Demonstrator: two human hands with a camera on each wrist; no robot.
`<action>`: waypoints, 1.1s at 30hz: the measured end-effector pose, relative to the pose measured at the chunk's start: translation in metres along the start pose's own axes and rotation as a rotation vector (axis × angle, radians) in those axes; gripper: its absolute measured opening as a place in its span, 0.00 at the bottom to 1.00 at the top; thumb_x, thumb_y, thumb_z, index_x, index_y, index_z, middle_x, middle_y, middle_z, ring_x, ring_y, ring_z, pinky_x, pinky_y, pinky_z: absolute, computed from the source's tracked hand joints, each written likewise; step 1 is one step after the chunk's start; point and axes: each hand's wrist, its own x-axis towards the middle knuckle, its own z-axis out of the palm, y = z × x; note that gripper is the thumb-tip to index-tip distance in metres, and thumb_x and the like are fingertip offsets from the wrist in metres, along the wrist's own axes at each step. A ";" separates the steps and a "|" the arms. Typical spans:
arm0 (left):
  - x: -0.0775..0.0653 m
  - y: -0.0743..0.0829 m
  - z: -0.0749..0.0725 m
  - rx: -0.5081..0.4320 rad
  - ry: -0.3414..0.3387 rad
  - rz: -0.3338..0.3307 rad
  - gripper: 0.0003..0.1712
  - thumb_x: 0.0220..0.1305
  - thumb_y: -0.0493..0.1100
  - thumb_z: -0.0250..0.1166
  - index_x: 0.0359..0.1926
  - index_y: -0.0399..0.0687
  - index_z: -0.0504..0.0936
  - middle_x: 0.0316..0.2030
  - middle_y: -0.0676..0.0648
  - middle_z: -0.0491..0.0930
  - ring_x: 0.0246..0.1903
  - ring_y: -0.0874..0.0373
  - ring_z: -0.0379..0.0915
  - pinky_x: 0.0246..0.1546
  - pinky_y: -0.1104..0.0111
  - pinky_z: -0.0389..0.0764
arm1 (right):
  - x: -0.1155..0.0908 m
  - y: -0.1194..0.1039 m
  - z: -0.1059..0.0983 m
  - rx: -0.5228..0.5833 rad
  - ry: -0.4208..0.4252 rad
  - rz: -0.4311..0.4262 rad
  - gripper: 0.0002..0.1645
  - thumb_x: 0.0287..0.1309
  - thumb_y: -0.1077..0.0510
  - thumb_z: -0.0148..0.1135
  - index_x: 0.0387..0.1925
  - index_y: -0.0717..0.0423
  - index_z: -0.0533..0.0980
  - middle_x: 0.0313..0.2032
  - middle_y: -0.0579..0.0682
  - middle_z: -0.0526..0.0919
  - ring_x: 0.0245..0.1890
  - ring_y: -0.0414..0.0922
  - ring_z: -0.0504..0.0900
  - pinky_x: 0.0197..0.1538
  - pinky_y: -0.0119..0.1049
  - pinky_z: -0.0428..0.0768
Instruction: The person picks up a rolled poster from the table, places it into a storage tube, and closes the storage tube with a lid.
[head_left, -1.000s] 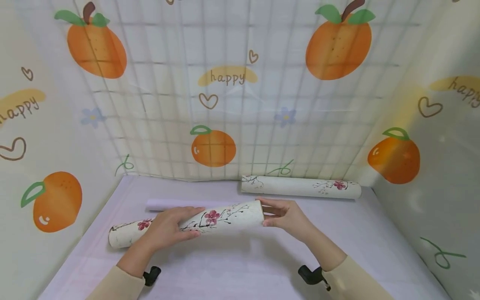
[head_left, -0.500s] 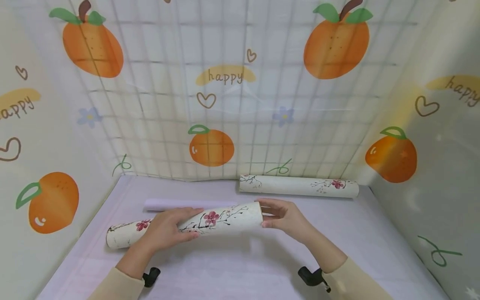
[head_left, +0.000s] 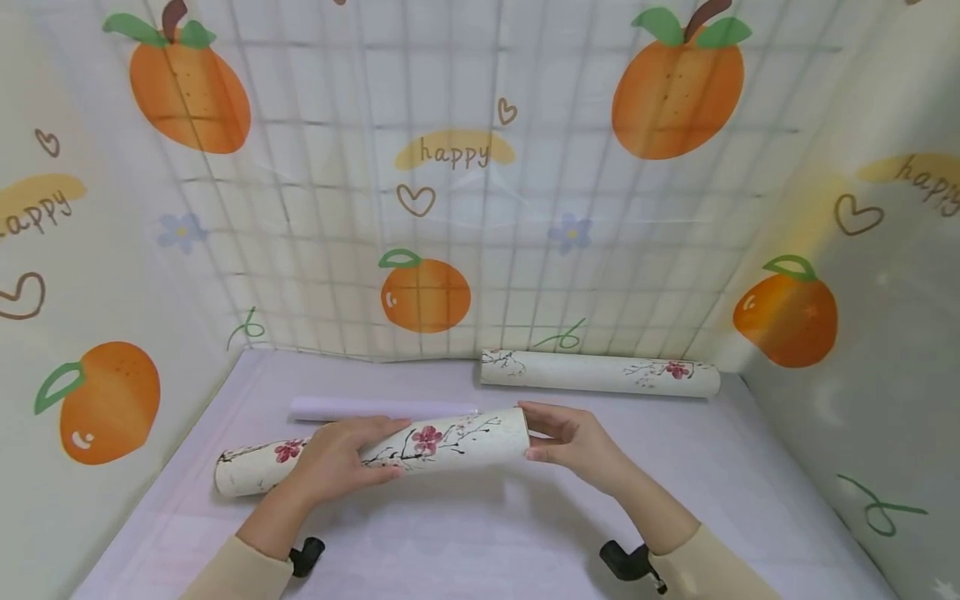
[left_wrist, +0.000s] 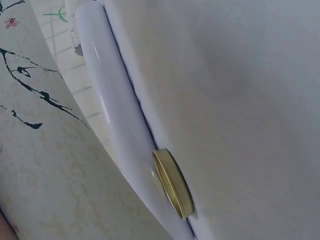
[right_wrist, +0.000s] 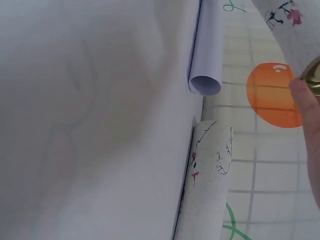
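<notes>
A white tube [head_left: 465, 435] printed with plum blossoms slants across the middle of the head view, its right end higher than its left. My left hand [head_left: 341, 458] grips it around the middle, thumb on the near side and fingers over the top. At the raised end, my right hand [head_left: 573, 442] pinches the rim with thumb and fingertips. The right wrist view shows a gold-coloured cap [right_wrist: 315, 75] at that end, touched by a fingertip [right_wrist: 299, 89]. Another shallow gold cap [left_wrist: 174, 184] lies against a lilac paper roll [left_wrist: 117, 92]; the head view hides this cap.
The lilac paper roll [head_left: 375, 408] lies behind the held tube. A second blossom-printed tube [head_left: 600, 372] lies along the back edge of the lilac-covered table [head_left: 480, 542]. Curtains printed with oranges [head_left: 426, 296] enclose the back and both sides.
The tube's right end and my right hand have dropped very slightly. My left hand keeps its hold, and the view shifts a little.
</notes>
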 end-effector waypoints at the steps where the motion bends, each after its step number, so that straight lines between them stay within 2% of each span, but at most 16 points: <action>1: 0.000 0.000 0.000 0.000 0.001 0.004 0.40 0.55 0.70 0.69 0.68 0.70 0.75 0.60 0.59 0.79 0.61 0.56 0.74 0.63 0.58 0.74 | -0.001 0.000 0.000 0.000 -0.002 -0.004 0.43 0.54 0.67 0.73 0.69 0.70 0.65 0.66 0.68 0.69 0.65 0.65 0.70 0.56 0.41 0.81; 8: 0.000 0.001 0.001 -0.016 -0.023 0.001 0.40 0.56 0.70 0.69 0.68 0.67 0.74 0.61 0.60 0.78 0.62 0.56 0.74 0.64 0.57 0.73 | -0.002 -0.003 0.000 0.003 0.006 0.010 0.42 0.53 0.65 0.74 0.68 0.67 0.67 0.66 0.65 0.71 0.65 0.62 0.71 0.56 0.41 0.81; 24: 0.003 0.001 -0.004 -0.035 -0.069 -0.024 0.40 0.56 0.70 0.69 0.70 0.72 0.72 0.62 0.61 0.77 0.62 0.57 0.73 0.63 0.57 0.74 | -0.001 -0.008 0.001 -0.024 -0.011 0.010 0.41 0.57 0.65 0.72 0.69 0.70 0.65 0.68 0.68 0.67 0.64 0.67 0.70 0.56 0.40 0.81; 33: 0.004 0.001 -0.005 -0.002 -0.098 0.007 0.41 0.56 0.66 0.71 0.70 0.66 0.73 0.62 0.58 0.77 0.62 0.55 0.74 0.62 0.56 0.74 | -0.002 -0.001 0.000 -0.011 -0.045 0.014 0.42 0.56 0.64 0.73 0.69 0.70 0.65 0.67 0.69 0.68 0.62 0.67 0.73 0.56 0.41 0.81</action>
